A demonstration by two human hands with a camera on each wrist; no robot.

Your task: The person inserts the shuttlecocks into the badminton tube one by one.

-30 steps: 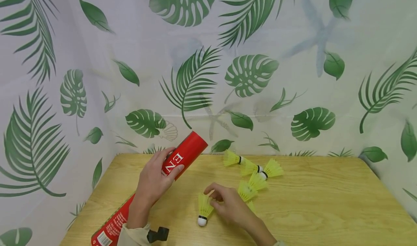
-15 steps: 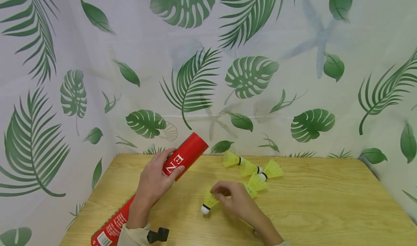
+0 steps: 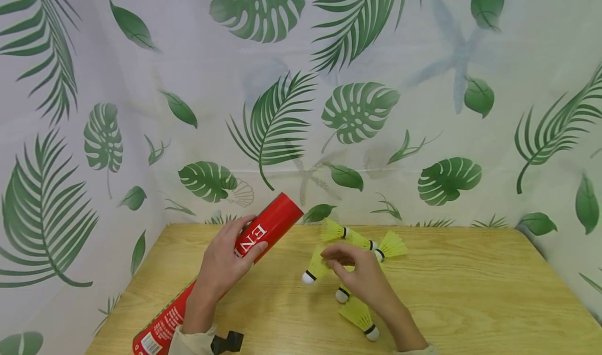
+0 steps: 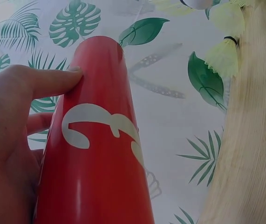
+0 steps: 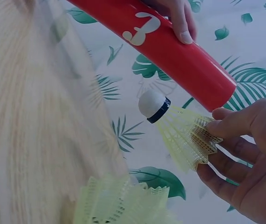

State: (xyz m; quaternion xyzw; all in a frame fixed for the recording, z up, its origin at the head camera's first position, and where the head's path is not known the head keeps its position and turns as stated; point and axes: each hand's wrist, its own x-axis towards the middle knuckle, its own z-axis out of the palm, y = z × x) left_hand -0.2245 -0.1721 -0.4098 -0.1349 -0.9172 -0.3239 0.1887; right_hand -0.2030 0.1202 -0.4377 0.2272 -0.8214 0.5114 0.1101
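Observation:
My left hand (image 3: 223, 261) grips a long red shuttlecock tube (image 3: 277, 216) with white lettering, which slants up to the right with its lower end near the table's front left. In the left wrist view, the thumb presses along the side of the tube (image 4: 95, 140). My right hand (image 3: 364, 274) pinches a yellow shuttlecock (image 3: 314, 267) by the edge of its skirt. Its white cork with a black band points down and left. The right wrist view shows thumb and fingers at the rim of this shuttlecock (image 5: 181, 135), just below the tube's upper end.
Several more yellow shuttlecocks lie on the wooden table (image 3: 470, 292). A group, including one shuttlecock (image 3: 334, 230), is at the back edge; another shuttlecock (image 3: 358, 314) lies nearer, below the right hand. Behind the table hangs a leaf-printed sheet (image 3: 367, 187).
My right hand has moved up and to the right, carrying the shuttlecock along. Shuttlecocks formerly hidden behind the hand and wrist now show. The left hand and tube have hardly moved.

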